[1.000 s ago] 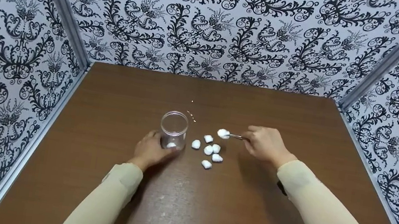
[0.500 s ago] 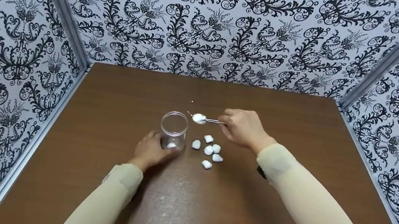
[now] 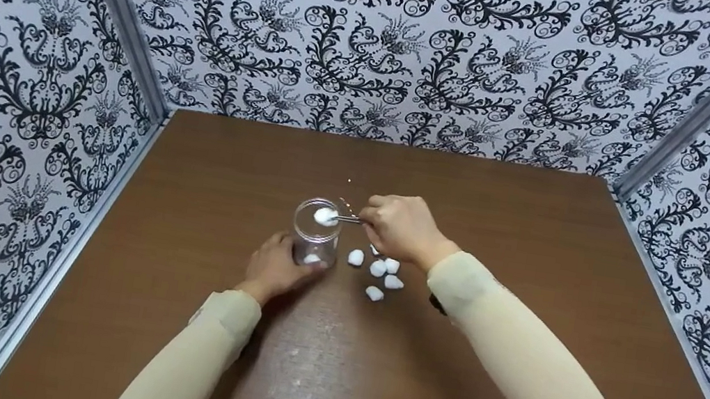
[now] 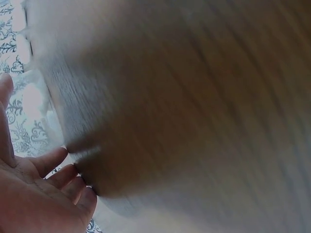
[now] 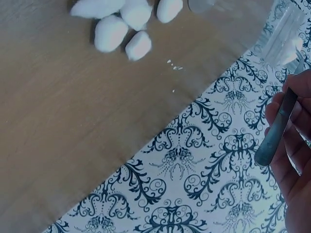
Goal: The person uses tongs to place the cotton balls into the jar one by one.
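My left hand (image 3: 278, 267) holds the lower side of a clear round jar (image 3: 323, 245), its thumb at the near side. The jar stands upright on the table, mouth up, with a white cotton ball (image 3: 313, 260) at its bottom. My right hand (image 3: 404, 226) pinches the handle of a metal spoon (image 5: 275, 138). A cotton ball (image 3: 326, 216) rides at the spoon's far end, over the jar's mouth. The bowl is mostly hidden by the cotton. In the left wrist view the curled fingers (image 4: 73, 187) lie beside the blurred jar.
Several loose cotton balls (image 3: 378, 268) lie on the brown table (image 3: 458, 356) right of the jar, one partly behind my right hand. Small white specks (image 5: 174, 66) dot the table behind the jar. Patterned walls (image 3: 377, 48) enclose the back and sides.
My right hand has moved left with the spoon and its cotton ball, from above the loose cotton balls to over the jar's mouth. The left hand stays at the jar.
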Demonstrator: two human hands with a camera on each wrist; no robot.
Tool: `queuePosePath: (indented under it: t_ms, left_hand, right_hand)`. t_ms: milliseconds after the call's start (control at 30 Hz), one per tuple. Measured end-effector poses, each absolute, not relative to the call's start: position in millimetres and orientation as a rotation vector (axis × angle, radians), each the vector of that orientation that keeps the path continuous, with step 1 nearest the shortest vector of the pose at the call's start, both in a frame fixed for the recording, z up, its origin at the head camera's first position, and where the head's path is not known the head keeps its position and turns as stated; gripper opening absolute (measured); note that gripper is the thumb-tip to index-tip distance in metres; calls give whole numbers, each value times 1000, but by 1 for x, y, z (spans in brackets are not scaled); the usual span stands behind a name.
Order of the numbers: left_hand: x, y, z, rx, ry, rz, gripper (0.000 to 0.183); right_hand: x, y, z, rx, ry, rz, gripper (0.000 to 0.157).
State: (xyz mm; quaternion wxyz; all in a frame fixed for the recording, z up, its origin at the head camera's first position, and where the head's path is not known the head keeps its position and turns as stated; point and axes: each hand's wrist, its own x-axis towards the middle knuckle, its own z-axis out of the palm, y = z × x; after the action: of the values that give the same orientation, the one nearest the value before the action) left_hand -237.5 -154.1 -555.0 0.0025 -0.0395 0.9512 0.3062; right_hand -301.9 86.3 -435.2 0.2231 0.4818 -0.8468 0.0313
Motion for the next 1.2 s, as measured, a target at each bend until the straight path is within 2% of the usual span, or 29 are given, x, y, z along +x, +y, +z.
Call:
queuePosePath:
  t_ms: [500,800,1200]
  left_hand:
    - [-241,-156,-563,-116,2988,967,94]
    - [-240,-157,-562,-86,2991,1002,96]
    - [-239,-157,-562,-96,2976,1035,99]
  right_hand:
    - [-299,102,-435,1328,-2344,99,8]
    - [-298,144,-443,1289,-2334,140,9]
    - [-289,199,-477,1204,-2473,191,10]
